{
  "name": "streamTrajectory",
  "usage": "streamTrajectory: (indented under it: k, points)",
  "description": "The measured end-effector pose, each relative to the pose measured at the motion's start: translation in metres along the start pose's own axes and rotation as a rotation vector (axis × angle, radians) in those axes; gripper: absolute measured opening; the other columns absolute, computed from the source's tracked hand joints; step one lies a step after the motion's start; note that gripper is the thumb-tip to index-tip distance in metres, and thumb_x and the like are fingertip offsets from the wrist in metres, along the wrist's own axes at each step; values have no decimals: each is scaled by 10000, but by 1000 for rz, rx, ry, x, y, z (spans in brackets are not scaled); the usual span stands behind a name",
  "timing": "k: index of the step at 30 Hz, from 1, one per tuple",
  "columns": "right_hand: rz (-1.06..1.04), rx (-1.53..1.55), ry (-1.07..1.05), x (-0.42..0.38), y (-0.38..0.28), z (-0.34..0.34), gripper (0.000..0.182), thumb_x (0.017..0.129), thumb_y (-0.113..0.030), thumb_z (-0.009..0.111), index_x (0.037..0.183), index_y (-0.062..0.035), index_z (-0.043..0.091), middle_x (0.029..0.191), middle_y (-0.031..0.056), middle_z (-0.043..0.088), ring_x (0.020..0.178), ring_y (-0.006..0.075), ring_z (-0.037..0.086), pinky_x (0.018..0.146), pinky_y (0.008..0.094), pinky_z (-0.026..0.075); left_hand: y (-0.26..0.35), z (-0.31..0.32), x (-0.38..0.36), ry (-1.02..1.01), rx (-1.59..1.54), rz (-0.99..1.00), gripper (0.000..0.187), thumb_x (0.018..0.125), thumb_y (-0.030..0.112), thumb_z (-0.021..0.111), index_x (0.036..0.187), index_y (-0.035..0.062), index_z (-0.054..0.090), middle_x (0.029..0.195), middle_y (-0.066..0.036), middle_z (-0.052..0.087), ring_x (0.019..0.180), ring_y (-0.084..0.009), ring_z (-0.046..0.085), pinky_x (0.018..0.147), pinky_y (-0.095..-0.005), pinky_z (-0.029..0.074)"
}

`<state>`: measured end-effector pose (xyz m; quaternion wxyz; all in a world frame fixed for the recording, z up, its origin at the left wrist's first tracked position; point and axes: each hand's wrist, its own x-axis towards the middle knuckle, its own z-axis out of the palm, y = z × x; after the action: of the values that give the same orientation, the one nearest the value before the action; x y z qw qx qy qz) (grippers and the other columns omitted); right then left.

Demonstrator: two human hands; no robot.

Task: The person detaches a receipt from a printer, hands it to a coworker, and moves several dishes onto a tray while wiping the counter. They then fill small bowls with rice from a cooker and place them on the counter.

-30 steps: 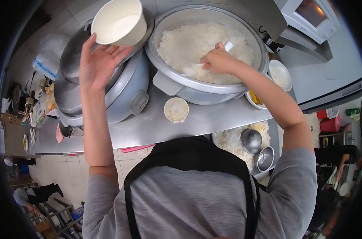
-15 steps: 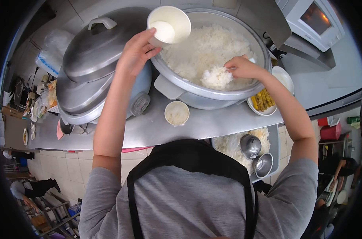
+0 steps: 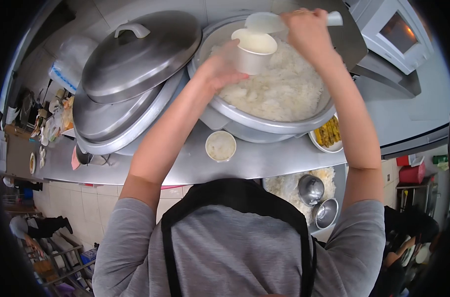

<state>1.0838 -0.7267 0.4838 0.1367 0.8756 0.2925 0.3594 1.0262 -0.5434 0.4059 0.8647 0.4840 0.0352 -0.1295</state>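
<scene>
My left hand (image 3: pixel 224 68) grips a white paper cup (image 3: pixel 256 55) over the large rice cooker (image 3: pixel 264 122). Closed around the handle of a white rice paddle (image 3: pixel 265 23), my right hand (image 3: pixel 309 35) is above the far side of the cooker. The paddle's blade is at the cup's far rim; whether it touches is blurred. How much rice is inside the cup cannot be made out. Cooked rice (image 3: pixel 289 94) lies broadly in the cooker below. A second paper cup (image 3: pixel 220 146), filled with rice, stands on the steel counter in front of the cooker.
To the left is another cooker with a large metal lid (image 3: pixel 141 57) resting on it. A plate of yellow food (image 3: pixel 328 133) sits at the right. Below the counter edge, a tub of rice holds two metal bowls (image 3: pixel 311 190). A white appliance (image 3: pixel 398 37) stands back right.
The paddle, loaded with rice before, has risen from the cooker to the cup. My left hand has brought the cup right and lower, more upright. The view has shifted slightly.
</scene>
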Motion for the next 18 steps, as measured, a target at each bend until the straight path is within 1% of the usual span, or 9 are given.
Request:
streamTrajectory:
  k: [2, 4, 6, 7, 9, 12, 13, 15, 18]
  points:
    - [39, 71, 52, 2, 12, 24, 190, 671, -55, 506, 802, -140, 616, 692, 64, 608, 766, 200, 570, 729, 397, 312, 4, -9, -2, 0, -21, 9, 784, 747, 382, 602, 1175, -172, 248, 1119, -284, 399, 1012, -336, 498, 821, -407, 477]
    - [85, -73, -277, -7, 0, 70, 150, 682, -101, 517, 765, -150, 631, 685, 50, 615, 728, 191, 578, 730, 387, 311, 8, -22, -1, 54, -27, 19, 768, 748, 379, 601, 1180, -157, 261, 1121, -282, 393, 1030, -336, 489, 817, -406, 479]
    - [-64, -208, -355, -20, -18, 113, 110, 685, -124, 530, 710, -131, 637, 681, 48, 619, 691, 184, 578, 736, 365, 308, 14, -25, -6, 17, 5, 77, 761, 750, 381, 597, 1183, -150, 267, 1124, -278, 394, 1027, -335, 490, 816, -407, 479]
    - [-63, -209, -354, -23, -26, 124, 110, 685, -124, 530, 710, -131, 637, 681, 48, 619, 691, 184, 578, 736, 365, 308, 16, -25, -9, -15, 32, 134, 753, 752, 383, 593, 1186, -142, 273, 1126, -274, 394, 1025, -334, 491, 816, -408, 479]
    - [-194, -145, -390, -23, -43, 131, 138, 711, -96, 513, 711, -110, 650, 696, 59, 626, 716, 192, 582, 790, 401, 308, 20, -28, -12, -2, 53, 151, 741, 756, 386, 586, 1186, -135, 283, 1124, -270, 400, 1019, -333, 495, 817, -409, 478]
    - [-281, -81, -442, -22, -61, 126, 121, 713, -112, 527, 701, -118, 648, 696, 54, 625, 749, 192, 579, 854, 398, 283, 27, -32, -21, 0, 64, 185, 725, 762, 391, 572, 1178, -135, 298, 1113, -263, 414, 1005, -331, 503, 820, -411, 474]
    - [-279, -81, -446, -22, -64, 121, 121, 713, -112, 527, 701, -118, 648, 696, 54, 625, 749, 192, 579, 854, 398, 283, 30, -32, -23, -20, 56, 215, 719, 765, 391, 566, 1171, -141, 303, 1105, -260, 423, 998, -330, 506, 823, -412, 472]
    - [-293, -39, -474, -24, -68, 115, 96, 668, -95, 532, 663, -110, 626, 642, 50, 598, 679, 175, 561, 772, 339, 282, 36, -36, -23, -19, 33, 218, 720, 764, 388, 566, 1166, -150, 303, 1098, -260, 428, 995, -330, 508, 828, -411, 470]
    - [-222, 133, -466, -33, -66, 110, 112, 671, -68, 522, 630, -111, 616, 637, 54, 599, 682, 184, 561, 768, 356, 269, 39, -40, -19, -11, 5, 225, 724, 766, 383, 562, 1159, -164, 298, 1099, -260, 429, 998, -330, 507, 835, -408, 466]
